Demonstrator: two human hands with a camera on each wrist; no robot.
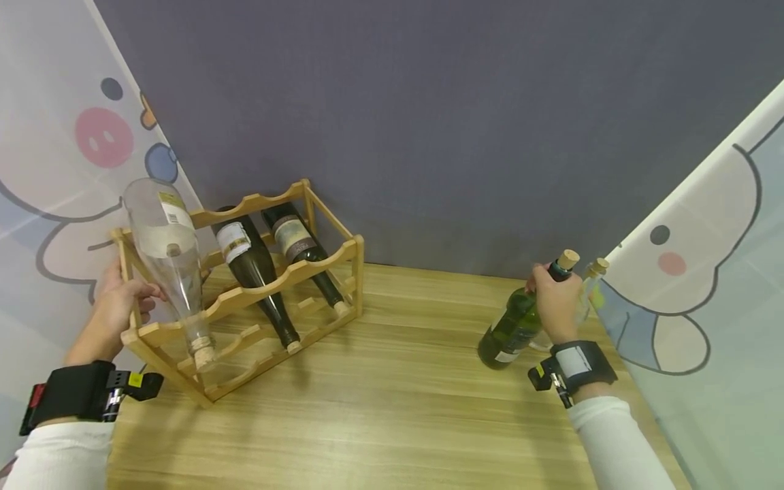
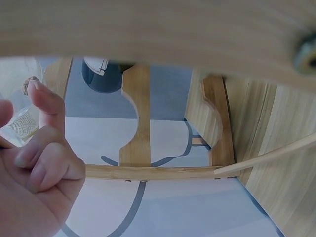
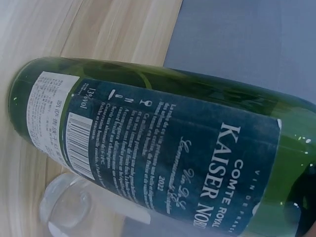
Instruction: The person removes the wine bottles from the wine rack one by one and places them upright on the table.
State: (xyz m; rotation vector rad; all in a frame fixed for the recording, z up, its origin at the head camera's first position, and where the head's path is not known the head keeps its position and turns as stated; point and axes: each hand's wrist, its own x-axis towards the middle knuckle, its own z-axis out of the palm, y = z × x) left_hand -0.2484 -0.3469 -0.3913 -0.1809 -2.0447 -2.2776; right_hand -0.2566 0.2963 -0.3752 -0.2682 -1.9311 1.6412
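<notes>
My right hand (image 1: 556, 303) grips the neck of a green wine bottle (image 1: 510, 333), which leans with its corked top up to the right. In the right wrist view its dark label fills most of the picture. My left hand (image 1: 116, 306) holds the left end of a wooden wine rack (image 1: 358, 272), fingers curled around its side frame. On the rack's upper tier lie a clear bottle (image 1: 162, 235) nearest that hand, a dark bottle (image 1: 257, 269) with a white label, and another dark bottle (image 1: 294, 238), their corked necks sloping down toward the front.
A clear corked bottle (image 1: 591, 272) stands behind my right hand, partly hidden by it. The wooden table (image 1: 392, 408) runs between rack and green bottle. A dark grey panel (image 1: 429, 136) rises along the back edge, with cartoon-printed panels (image 1: 674, 327) at both sides.
</notes>
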